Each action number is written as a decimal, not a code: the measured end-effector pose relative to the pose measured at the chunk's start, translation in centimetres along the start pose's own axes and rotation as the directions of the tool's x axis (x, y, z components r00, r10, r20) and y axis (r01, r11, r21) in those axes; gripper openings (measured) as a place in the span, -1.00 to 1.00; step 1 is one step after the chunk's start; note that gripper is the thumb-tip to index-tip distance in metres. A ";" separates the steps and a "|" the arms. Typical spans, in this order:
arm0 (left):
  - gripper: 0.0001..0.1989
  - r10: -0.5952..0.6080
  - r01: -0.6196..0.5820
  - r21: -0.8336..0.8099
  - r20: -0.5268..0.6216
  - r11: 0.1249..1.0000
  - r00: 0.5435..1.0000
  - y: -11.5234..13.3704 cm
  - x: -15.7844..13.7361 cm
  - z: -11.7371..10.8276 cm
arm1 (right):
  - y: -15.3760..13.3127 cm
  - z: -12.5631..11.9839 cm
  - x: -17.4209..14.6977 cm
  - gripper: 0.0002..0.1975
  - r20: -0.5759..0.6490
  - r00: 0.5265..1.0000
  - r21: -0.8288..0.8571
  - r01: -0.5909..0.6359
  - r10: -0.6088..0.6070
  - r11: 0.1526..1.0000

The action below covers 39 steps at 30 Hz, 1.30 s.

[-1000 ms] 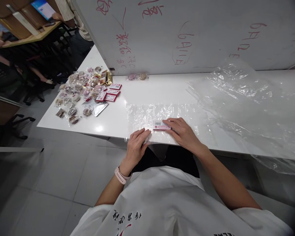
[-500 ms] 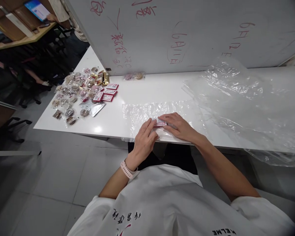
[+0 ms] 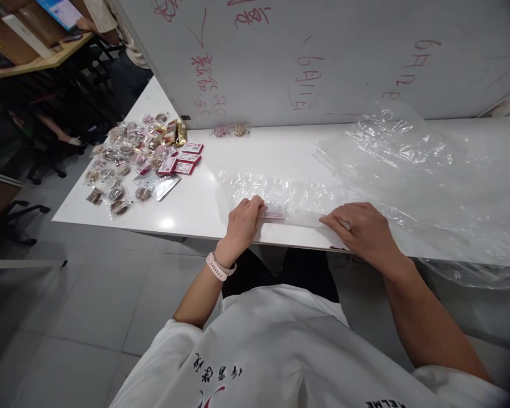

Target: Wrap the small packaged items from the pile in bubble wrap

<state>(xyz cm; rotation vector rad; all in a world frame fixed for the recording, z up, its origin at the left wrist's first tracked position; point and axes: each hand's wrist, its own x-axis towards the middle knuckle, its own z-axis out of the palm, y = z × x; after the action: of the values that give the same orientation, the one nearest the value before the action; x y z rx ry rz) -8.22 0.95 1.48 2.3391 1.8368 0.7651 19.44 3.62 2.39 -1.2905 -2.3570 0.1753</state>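
Observation:
A sheet of clear bubble wrap (image 3: 297, 192) lies along the table's front edge. Under a fold of it shows a small red-and-white box (image 3: 274, 211), its print dulled by the plastic. My left hand (image 3: 245, 221) pinches the folded wrap at the box's left end. Further right, my right hand (image 3: 357, 226) grips the near edge of the wrap between thumb and fingers, apart from the box.
Several wrapped snacks (image 3: 123, 153) are heaped at the left, beside red-and-white boxes (image 3: 185, 158) and a silver pouch (image 3: 167, 187). Two small packets (image 3: 230, 131) lie by the whiteboard (image 3: 344, 62). Loose clear plastic (image 3: 442, 187) covers the right side. A person (image 3: 114, 39) sits at a far desk.
The near edge of the wrap has been folded over the box. My right hand has left the box and moved right to the wrap's edge; my left hand has moved slightly up.

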 end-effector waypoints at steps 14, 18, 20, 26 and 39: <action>-0.84 -0.020 0.017 0.023 0.143 1.000 0.990 0.2 2.4 -0.6 | -0.4 -0.6 -2.3 -0.82 -0.530 0.816 -0.196 -0.383 0.231 0.903; -0.85 -0.026 0.010 0.100 0.156 0.995 0.987 0.6 2.5 -0.4 | -6.6 1.8 0.0 -0.86 -0.318 0.948 0.023 0.035 -0.026 0.999; -0.86 -0.030 0.005 0.137 0.178 0.991 0.984 0.9 2.5 -0.4 | -8.5 3.9 1.5 -0.82 -0.232 0.968 0.127 0.129 -0.097 0.983; -0.85 -0.045 0.029 0.053 0.322 0.998 0.946 0.0 2.2 -2.8 | -8.0 7.7 2.7 -0.73 -0.140 0.985 0.229 0.133 -0.102 0.964; -0.63 -0.286 0.305 -0.170 0.128 0.937 0.950 -6.9 -3.9 -5.4 | -7.6 7.7 2.3 -0.77 -0.156 0.981 0.153 0.140 -0.116 0.978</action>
<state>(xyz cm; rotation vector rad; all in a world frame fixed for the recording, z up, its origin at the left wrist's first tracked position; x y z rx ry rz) -17.24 -2.06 2.43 1.8927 1.9184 0.7289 9.19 2.06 -1.37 -1.0341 -2.2412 0.2213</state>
